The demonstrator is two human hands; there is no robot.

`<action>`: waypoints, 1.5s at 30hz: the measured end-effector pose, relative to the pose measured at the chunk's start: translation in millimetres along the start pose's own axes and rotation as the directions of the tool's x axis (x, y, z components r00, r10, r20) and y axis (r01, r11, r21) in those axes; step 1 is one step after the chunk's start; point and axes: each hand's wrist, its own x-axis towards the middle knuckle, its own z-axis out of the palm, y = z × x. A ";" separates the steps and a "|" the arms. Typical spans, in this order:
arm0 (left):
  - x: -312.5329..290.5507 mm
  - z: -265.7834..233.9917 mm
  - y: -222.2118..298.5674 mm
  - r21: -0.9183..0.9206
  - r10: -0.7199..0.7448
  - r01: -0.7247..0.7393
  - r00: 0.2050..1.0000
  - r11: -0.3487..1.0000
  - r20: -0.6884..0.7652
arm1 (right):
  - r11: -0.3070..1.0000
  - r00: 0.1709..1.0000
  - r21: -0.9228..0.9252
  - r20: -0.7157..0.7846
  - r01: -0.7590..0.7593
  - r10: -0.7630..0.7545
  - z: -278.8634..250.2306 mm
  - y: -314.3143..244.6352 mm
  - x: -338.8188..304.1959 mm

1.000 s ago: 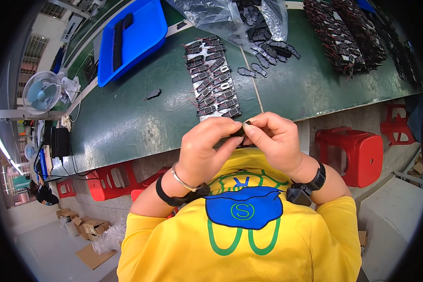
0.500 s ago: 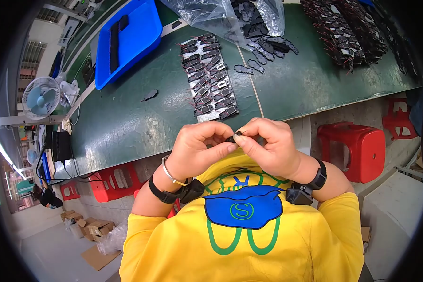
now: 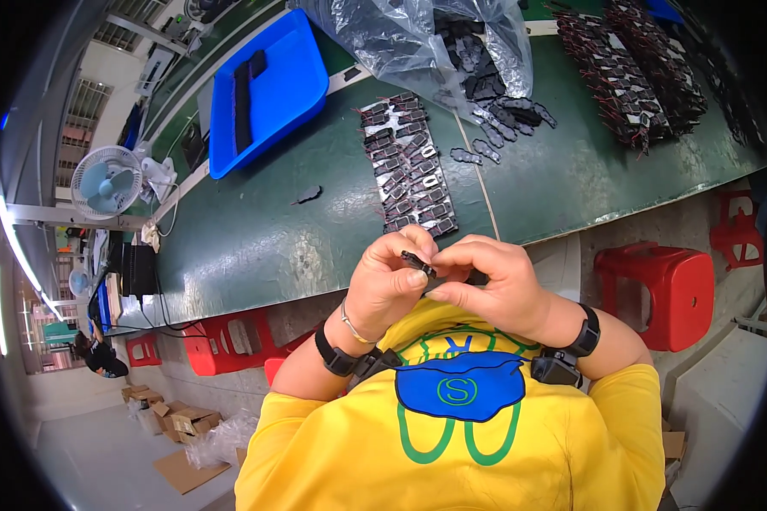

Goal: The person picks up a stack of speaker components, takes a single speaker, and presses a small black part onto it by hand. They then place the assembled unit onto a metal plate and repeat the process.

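In front of my chest, my left hand (image 3: 389, 277) pinches a small black plastic part (image 3: 417, 262) between thumb and fingers. My right hand (image 3: 493, 278) is closed beside it, thumb and forefinger reaching toward that part. A dark piece (image 3: 477, 278) shows partly under the right fingers; its kind is hidden. Just beyond both hands lies a sheet (image 3: 403, 153) set with rows of black modules like small speakers with thin wires. One loose black part (image 3: 308, 195) rests on the green table (image 3: 256, 243) to the left.
A blue tray (image 3: 302, 81) holding a long black strip stands at the far left. A clear plastic bag (image 3: 392, 43) spills flat black parts (image 3: 507, 119). Stacked wired modules (image 3: 626, 85) lie at the right. A fan (image 3: 106, 181) and red stools (image 3: 656, 294) are around the table.
The black part has come up into clearer sight in my left fingers, tilted. My hands have shifted slightly apart, and the whole view has moved, with the table now lower and further right.
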 end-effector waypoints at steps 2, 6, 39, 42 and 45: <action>-1.1 -0.6 -1.5 -0.081 -0.025 0.025 1.000 0.996 0.009 | 0.997 0.998 -0.047 0.003 0.055 -0.055 1.3 1.9 2.7; -3.3 3.5 -0.4 -0.123 -0.022 0.023 1.000 0.992 0.011 | 0.969 0.983 -0.162 0.022 0.185 -0.184 2.6 5.6 5.2; -20.1 -0.2 32.0 0.764 0.112 -0.151 0.988 0.627 0.103 | 0.889 0.938 -0.315 0.208 0.333 -0.277 -3.1 5.9 6.9; -20.1 2.6 36.3 0.832 0.104 -0.179 0.984 0.525 0.145 | 0.893 0.944 -0.323 0.210 0.314 -0.256 -3.5 5.5 5.7; -20.6 2.1 35.0 0.836 0.101 -0.168 0.986 0.522 0.135 | 0.903 0.952 -0.325 0.215 0.280 -0.218 -4.4 5.7 4.9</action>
